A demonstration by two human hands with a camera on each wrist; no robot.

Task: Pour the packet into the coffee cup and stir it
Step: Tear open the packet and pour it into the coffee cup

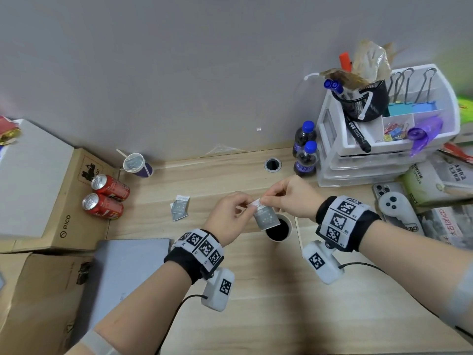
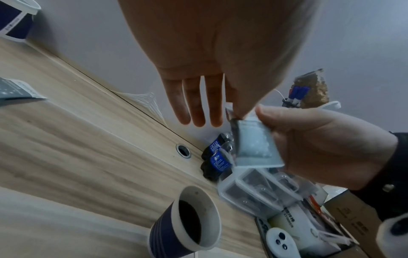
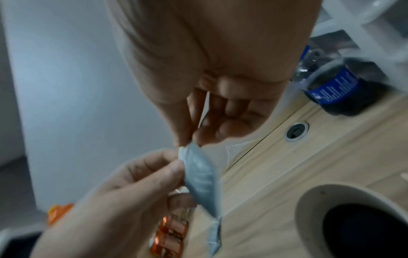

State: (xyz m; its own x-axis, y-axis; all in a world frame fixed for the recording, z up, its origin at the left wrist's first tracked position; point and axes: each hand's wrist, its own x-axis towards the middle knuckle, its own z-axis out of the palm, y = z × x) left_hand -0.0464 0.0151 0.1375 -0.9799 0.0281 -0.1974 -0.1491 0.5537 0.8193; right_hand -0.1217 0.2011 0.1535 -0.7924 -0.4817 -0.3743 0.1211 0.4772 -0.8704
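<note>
A small grey packet [image 1: 266, 217] hangs upright over the near-left rim of the paper coffee cup [image 1: 279, 228], which holds dark coffee. My left hand [image 1: 247, 204] pinches the packet's top left corner between thumb and forefinger. My right hand [image 1: 263, 201] pinches the top edge right beside it. In the left wrist view the packet [image 2: 253, 144] looks full, the other left fingers [image 2: 194, 104] hang straight, and the cup [image 2: 194, 218] stands below. The right wrist view shows the packet [image 3: 200, 178] edge-on between both hands, with the cup [image 3: 357, 221] at the lower right.
Spare packets [image 1: 180, 207] lie left of the hands. Two red cans [image 1: 106, 198] and a second paper cup [image 1: 135, 163] stand at the far left. Two dark bottles [image 1: 305, 155], a white drawer organizer [image 1: 384, 149] and a controller [image 1: 394, 208] crowd the right. A laptop [image 1: 128, 272] lies near left.
</note>
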